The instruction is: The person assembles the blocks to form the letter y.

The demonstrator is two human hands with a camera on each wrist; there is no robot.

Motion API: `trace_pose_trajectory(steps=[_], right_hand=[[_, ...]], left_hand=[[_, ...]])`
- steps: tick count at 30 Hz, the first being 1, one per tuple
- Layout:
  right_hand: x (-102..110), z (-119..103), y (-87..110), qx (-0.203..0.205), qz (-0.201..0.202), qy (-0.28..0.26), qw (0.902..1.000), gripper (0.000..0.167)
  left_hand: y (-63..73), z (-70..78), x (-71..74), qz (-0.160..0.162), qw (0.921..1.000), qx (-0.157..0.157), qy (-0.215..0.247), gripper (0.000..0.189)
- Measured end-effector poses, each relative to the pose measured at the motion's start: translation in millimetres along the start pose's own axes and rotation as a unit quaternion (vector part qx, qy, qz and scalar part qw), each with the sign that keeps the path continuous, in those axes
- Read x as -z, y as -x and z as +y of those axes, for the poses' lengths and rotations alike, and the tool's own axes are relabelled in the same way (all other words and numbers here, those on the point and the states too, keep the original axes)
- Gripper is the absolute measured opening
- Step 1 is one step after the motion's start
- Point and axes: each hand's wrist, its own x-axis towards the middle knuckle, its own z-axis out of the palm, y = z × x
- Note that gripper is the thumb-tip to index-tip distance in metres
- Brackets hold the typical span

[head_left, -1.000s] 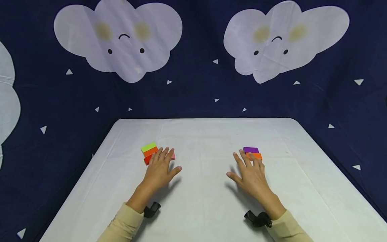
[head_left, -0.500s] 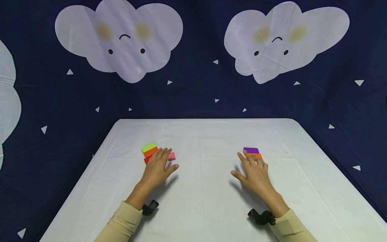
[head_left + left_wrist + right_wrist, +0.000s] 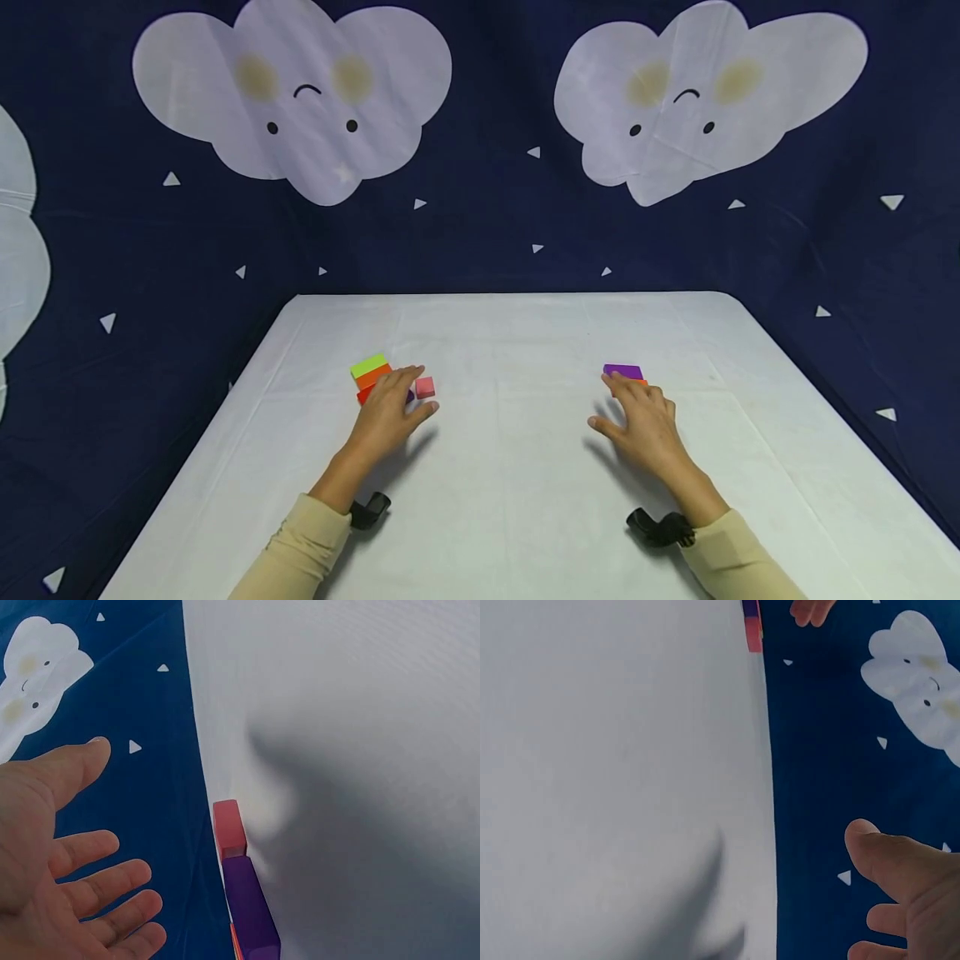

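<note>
My left hand [image 3: 382, 421] hovers above the table over a group of small blocks, fingers loosely extended and holding nothing. Beside and under its fingers lie a lime green block [image 3: 368, 365], an orange block [image 3: 371, 377] and a red block [image 3: 364, 395]. To the right of the fingertips sits a pink block [image 3: 425, 387], with a purple block [image 3: 250, 904] next to it in the left wrist view. My right hand [image 3: 647, 427], relaxed and bare of any object, is over another purple block [image 3: 622, 370] and an orange block [image 3: 640, 382] mostly hidden by the fingers.
A white cloth covers the table [image 3: 498, 483], with rounded far corners. Behind it hangs a dark blue curtain [image 3: 480, 250] printed with white clouds and triangles. Each wrist carries a black camera mount [image 3: 660, 528].
The left hand has shifted slightly left, uncovering the pink block and a bit of purple. My right hand has drifted right, its fingers closer together, covering more of the orange block.
</note>
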Motion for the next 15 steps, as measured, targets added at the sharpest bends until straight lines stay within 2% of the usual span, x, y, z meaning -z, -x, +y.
trace_pose_trajectory(steps=[15], right_hand=[[1, 20, -6.5, -0.012, 0.007, -0.007, 0.9999, 0.064]], left_hand=[[-8.1, -8.4, -1.7, 0.004, 0.9998, 0.004, 0.021, 0.055]])
